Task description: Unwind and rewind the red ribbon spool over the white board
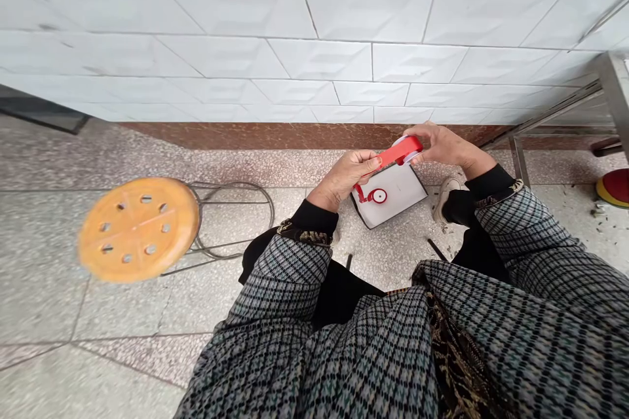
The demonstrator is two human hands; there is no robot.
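A strip of red ribbon (pixel 392 154) stretches between my two hands, coming off a roll with white sides (pixel 411 156). My left hand (pixel 345 177) pinches the strip's end. My right hand (pixel 439 145) grips the roll by its edges. Below them a white box (pixel 399 196) with dark edges lies on the floor between my feet. On its left part is a red item with a round white-centred piece (pixel 379 196); part of it is hidden behind my left hand.
An orange round stool (pixel 140 229) with wire legs lies tipped on its side at the left. A white tiled wall (pixel 339 6) rises ahead. At the right are a metal frame (pixel 521 160) and a red and yellow object (pixel 615 187).
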